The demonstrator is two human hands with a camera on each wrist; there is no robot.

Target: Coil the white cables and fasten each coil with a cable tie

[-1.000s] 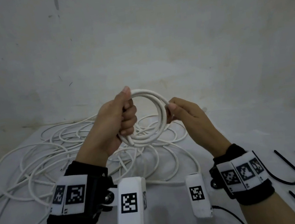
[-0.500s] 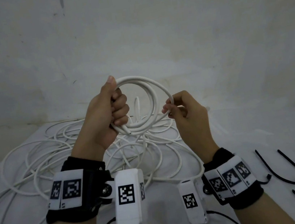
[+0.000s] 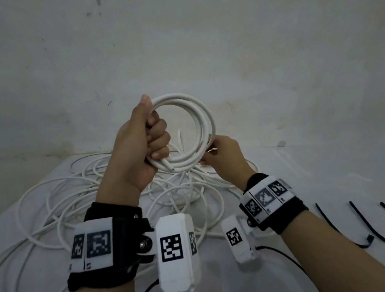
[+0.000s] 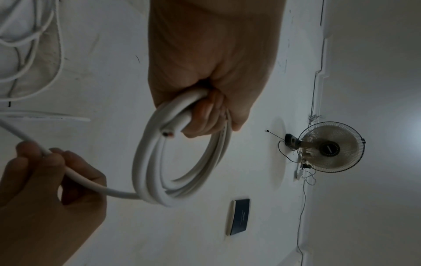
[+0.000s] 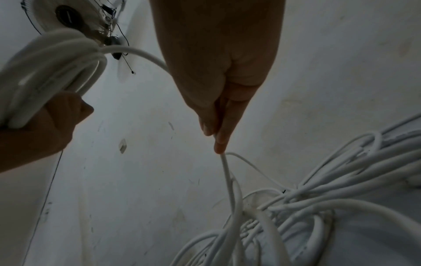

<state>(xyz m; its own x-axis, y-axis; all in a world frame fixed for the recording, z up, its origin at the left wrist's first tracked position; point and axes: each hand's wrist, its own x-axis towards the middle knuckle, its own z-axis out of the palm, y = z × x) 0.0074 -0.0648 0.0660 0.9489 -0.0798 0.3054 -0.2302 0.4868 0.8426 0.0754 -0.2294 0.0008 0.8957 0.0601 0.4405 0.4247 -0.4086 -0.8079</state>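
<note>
- Head view, item one: left hand (image 3: 137, 146), raised above the surface, fingers curled tight round one side of a round coil of thick white cable (image 3: 197, 120), thumb laid upright along the coil's upper edge.
- Coil: several turns, held on edge in the air in front of a pale, scuffed wall (image 3: 219, 30); a cut cable end (image 3: 168, 169) juts out below the left fist. Left wrist view shows that cut end (image 4: 167, 134) with copper at its core.
- Right hand (image 3: 225, 158): lower and to the right of the coil, fingers and thumb pinched on the single white strand (image 4: 91, 185) that leaves the coil. Right wrist view shows the strand (image 5: 227, 178) passing out past the fingertips (image 5: 219, 144) and down into the heap.
- Heap of loose white cable (image 3: 55, 214): tangled loops spread over the white surface (image 3: 313, 166), below and left of both hands.
- Black cable ties (image 3: 376, 231): a handful of slim curved strips lying side by side on the surface at the right, well apart from the coil, untouched.
- Wrist gear: black wristbands with white square-coded tags (image 3: 94, 246) and white camera housings (image 3: 176, 249) on both forearms.
- Left wrist view, background: round wall-mounted fan (image 4: 330, 146) with trailing thin wires; dark rectangular wall plate (image 4: 239, 216) near it.
</note>
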